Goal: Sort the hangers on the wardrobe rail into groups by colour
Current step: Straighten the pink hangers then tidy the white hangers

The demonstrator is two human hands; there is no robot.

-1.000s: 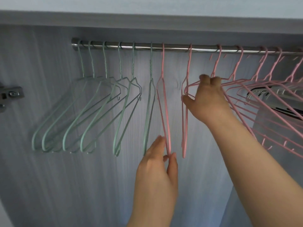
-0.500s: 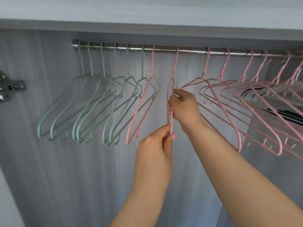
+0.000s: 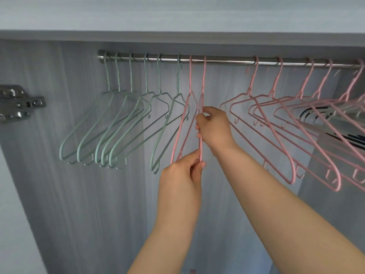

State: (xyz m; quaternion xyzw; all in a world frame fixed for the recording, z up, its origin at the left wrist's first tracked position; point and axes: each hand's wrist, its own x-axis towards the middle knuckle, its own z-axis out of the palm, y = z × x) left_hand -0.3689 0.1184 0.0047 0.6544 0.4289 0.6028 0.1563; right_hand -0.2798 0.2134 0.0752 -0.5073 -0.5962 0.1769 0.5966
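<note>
Six green hangers (image 3: 110, 131) hang bunched at the left end of the rail (image 3: 227, 61); no colours look mixed in view. Two pink ones sit just beside the last green. A bare stretch of rail lies between them and the main pink group (image 3: 276, 123) toward the right end.

Of the two, the held hanger (image 3: 203, 80) is hooked on the rail and turned edge-on.
- Left hand (image 3: 183, 175): thumb and forefinger pinch its lower tip.
- Right hand (image 3: 215, 127): fingers curled round its shoulder wire, just under the neck.

Risks, as judged:
- Held hanger touches or nearly touches the neighbour pink (image 3: 177, 139); cannot tell which. Sliding it could snag the small notch hooks and drag both.
- Neighbour pink overlaps the last green, so a push left could tangle the two colours.
- A lift at the shoulder against a pull at the tip could tip the hook off the rail. The wire is thin and the pinch small, so it may drop.
- Main pink group is crowded and crossed, so hangers slid into it may lock shoulders.
- Right edge is blurred; stray colours there cannot be ruled out.
</note>
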